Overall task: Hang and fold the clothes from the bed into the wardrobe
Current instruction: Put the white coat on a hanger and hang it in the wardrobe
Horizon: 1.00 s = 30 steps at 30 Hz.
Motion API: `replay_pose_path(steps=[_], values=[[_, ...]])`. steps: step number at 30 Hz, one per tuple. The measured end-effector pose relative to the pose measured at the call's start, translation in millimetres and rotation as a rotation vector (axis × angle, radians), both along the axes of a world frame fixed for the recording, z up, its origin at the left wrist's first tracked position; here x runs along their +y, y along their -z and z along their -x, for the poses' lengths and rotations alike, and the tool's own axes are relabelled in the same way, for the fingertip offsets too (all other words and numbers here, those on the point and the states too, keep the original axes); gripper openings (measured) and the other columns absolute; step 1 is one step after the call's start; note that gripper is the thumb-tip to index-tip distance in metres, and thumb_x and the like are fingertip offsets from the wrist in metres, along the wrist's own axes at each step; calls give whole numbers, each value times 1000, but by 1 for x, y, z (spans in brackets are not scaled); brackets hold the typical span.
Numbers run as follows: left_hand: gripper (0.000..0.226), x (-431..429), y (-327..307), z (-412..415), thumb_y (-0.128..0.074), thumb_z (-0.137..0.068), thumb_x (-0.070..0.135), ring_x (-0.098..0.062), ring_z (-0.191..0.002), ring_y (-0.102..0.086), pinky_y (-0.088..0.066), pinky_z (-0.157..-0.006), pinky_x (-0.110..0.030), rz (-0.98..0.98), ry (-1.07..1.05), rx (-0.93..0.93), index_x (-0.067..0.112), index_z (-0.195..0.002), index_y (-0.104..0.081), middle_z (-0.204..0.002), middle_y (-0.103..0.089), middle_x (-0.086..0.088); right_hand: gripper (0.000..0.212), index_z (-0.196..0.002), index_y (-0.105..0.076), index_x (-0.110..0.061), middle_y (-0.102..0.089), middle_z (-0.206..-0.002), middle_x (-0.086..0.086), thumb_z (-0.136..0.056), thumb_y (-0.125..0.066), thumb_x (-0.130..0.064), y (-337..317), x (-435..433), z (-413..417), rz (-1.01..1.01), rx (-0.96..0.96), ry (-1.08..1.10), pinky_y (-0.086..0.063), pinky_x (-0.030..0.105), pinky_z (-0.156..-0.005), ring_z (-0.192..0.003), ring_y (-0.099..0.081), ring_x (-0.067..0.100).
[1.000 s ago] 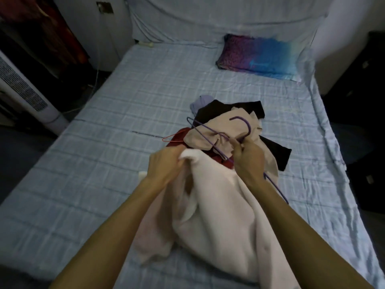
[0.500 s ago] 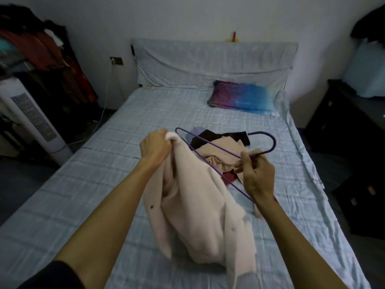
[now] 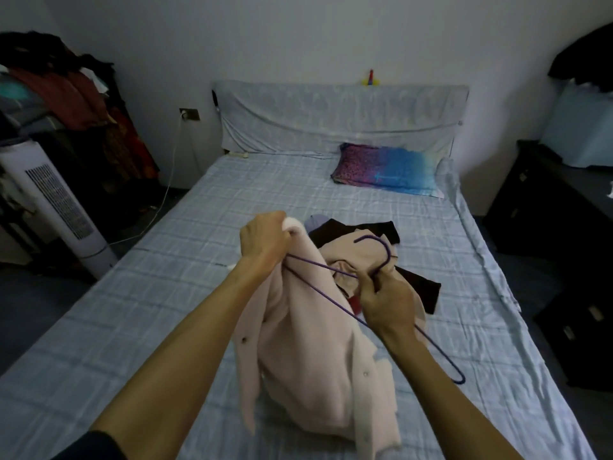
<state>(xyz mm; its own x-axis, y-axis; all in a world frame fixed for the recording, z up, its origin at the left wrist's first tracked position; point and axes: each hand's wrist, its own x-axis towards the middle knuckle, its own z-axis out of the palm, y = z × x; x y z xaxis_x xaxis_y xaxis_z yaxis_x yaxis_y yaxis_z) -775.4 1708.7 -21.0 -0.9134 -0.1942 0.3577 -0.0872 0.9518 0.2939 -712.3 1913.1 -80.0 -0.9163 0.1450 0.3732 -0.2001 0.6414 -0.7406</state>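
Over the bed [image 3: 132, 310], left hand [image 3: 263, 242] grips pink coat [image 3: 308, 376], right hand [image 3: 388, 300] grips purple hanger [image 3: 388, 254].

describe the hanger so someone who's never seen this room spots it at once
On the pale blue checked bed, two hands work above a clothes pile. The right hand grips the hanger below its hook, and its wires run across to the left hand holding a cream coat. It is the only thin purple wire among soft fabrics.

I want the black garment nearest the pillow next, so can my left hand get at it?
Probably not yet: the left hand grips the pink coat, though the black garment lies partly uncovered just beyond.
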Motion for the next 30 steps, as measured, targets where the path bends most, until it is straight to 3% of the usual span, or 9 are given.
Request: replay_pose_path(steps=[2,4,9,15,17,19,21,24,30], values=[[17,17,-2,-4,-50,-83,12,-35,-87,-61,-34,-63,-33,22,54,45,12,-96,-61,-94,-66,-14,25,-71,-60,-16,-58,-54,-13,-93,-57,-29,-2,-18,4,61,-34,-88,-39,15,-54,-52,-58,4],[17,29,-5,-4,-50,-82,11,-34,-84,-61,-34,-61,-33,22,97,88,12,-95,-60,-91,-66,-11,21,-77,-61,-19,-66,-62,-8,-93,-55,-32,0,-29,11,121,-46,-140,-49,24,-61,-59,-63,5],[15,42,-26,-7,-51,-78,11,-36,-84,-60,-36,-62,-36,-40,166,175,12,-91,-58,-90,-65,-11,24,-71,-58,-21,-67,-61,-5,-94,-53,-27,3,-32,24,280,-92,-41,-50,32,-65,-58,-63,4],[26,78,-16,-13,-61,-75,33,-29,-77,-56,-39,-56,-34,-49,412,225,14,-92,-54,-86,-59,-4,28,-69,-52,-39,-64,-64,-12,-95,-55,-28,-20,-23,40,363,210,113,-51,37,-60,-63,-63,12],[41,69,-13,3,-54,-73,48,-27,-90,-52,-41,-72,-37,11,482,235,16,-98,-58,-96,-56,-7,28,-68,-51,-41,-65,-64,-10,-93,-54,-30,-18,-16,45,358,265,120,-52,40,-59,-61,-63,12],[54,60,-9,17,-44,-74,56,-26,-117,-41,-29,-100,-42,87,583,148,20,-111,-55,-120,-48,-6,24,-69,-52,-40,-65,-65,-8,-92,-53,-33,-15,-13,49,364,287,135,-52,41,-59,-61,-62,13],[57,56,-5,27,-38,-78,61,-24,-126,-39,-18,-109,-45,153,684,72,22,-117,-53,-125,-49,-3,19,-74,-58,-32,-65,-66,-7,-91,-51,-37,-12,-11,52,334,289,136,-49,34,-57,-61,-60,12],[57,58,-5,39,-38,-77,64,-27,-93,-59,-37,-89,-43,233,713,82,20,-104,-62,-96,-65,-5,31,-78,-64,-19,-62,-63,-10,-90,-48,-43,-8,-6,56,238,305,104,-39,15,-54,-57,-56,6],[51,47,7,56,-50,-75,59,-29,-63,-62,-46,-63,-35,232,722,195,11,-78,-67,-72,-66,-7,28,-78,-63,-20,-63,-70,-9,-89,-52,-43,-21,15,71,155,322,-43,-43,20,-61,-66,-59,10]])
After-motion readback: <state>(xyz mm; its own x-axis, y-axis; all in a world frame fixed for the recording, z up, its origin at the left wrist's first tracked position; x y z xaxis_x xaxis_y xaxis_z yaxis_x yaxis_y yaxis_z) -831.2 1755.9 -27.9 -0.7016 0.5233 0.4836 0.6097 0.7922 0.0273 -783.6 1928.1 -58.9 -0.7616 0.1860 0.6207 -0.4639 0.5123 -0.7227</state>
